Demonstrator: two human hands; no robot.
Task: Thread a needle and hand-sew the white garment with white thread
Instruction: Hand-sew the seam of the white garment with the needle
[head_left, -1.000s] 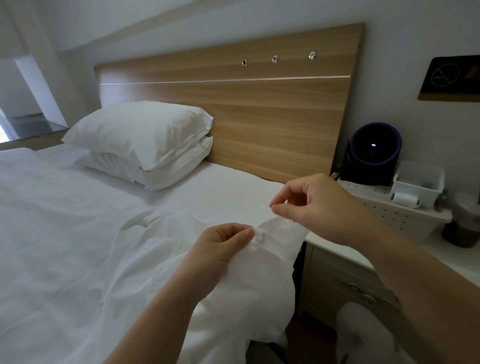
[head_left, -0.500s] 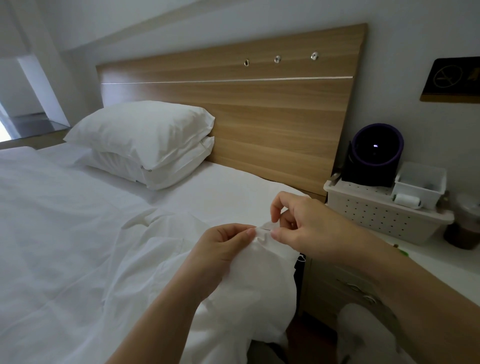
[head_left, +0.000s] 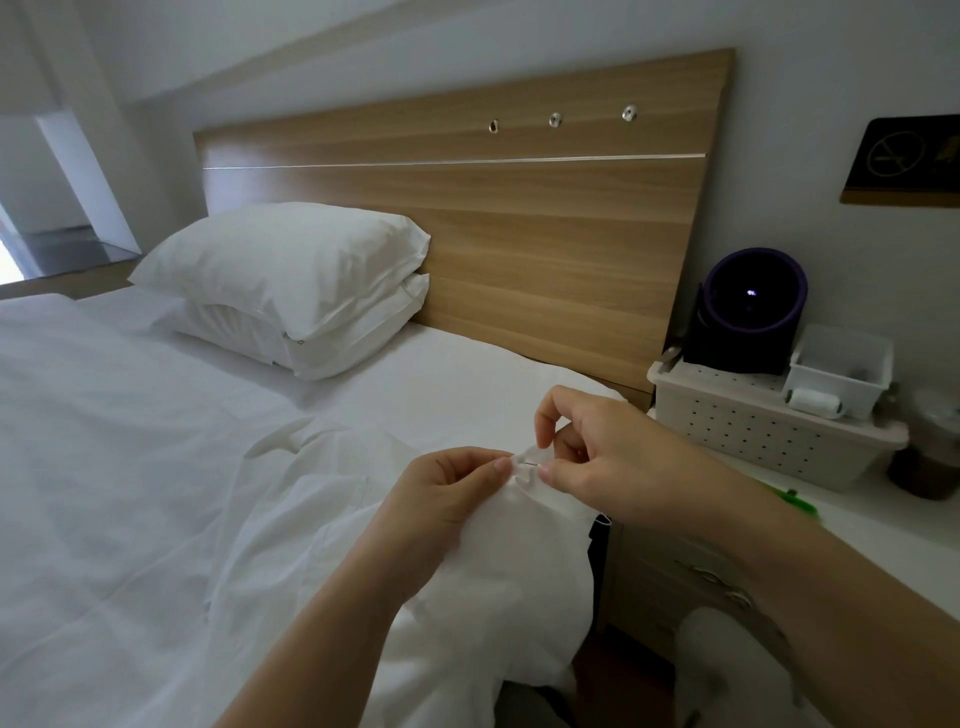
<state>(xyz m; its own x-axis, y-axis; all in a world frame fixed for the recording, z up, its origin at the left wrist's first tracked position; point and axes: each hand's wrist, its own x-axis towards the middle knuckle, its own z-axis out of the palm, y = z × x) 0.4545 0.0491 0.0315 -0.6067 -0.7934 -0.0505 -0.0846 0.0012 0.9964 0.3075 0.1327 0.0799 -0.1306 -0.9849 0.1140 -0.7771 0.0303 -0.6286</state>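
A perforated white basket (head_left: 753, 431) stands on the nightstand (head_left: 883, 535) with its lid on, so its inside is hidden. On the lid sit a dark round device (head_left: 753, 306) with a purple rim and a small white tub (head_left: 839, 366) just to its right. A spool (head_left: 813, 402) of white thread lies on its side against the tub's front. What the tub holds is too dim to tell.

A second ago the right hand (head_left: 618, 457) was lifted up and away from the cloth. It has since come down to the left hand (head_left: 441, 499). Its thumb and forefinger now pinch the needle (head_left: 530, 464), a thin dark sliver lying across the bunched fold. The left hand has kept its place, thumb and fingertips pinching that fold of the garment (head_left: 509, 582). The thread at the needle is too fine to see.

The garment hangs from the left hand over the right edge of the bed (head_left: 130, 467), which is made up in white. Two white pillows (head_left: 291, 280) are stacked against a wooden headboard (head_left: 519, 234). A dark sign (head_left: 904, 161) hangs on the pale wall above the nightstand. A dark cup (head_left: 924, 473) stands right of the basket, and something small and green (head_left: 795, 501) lies in front of the basket.
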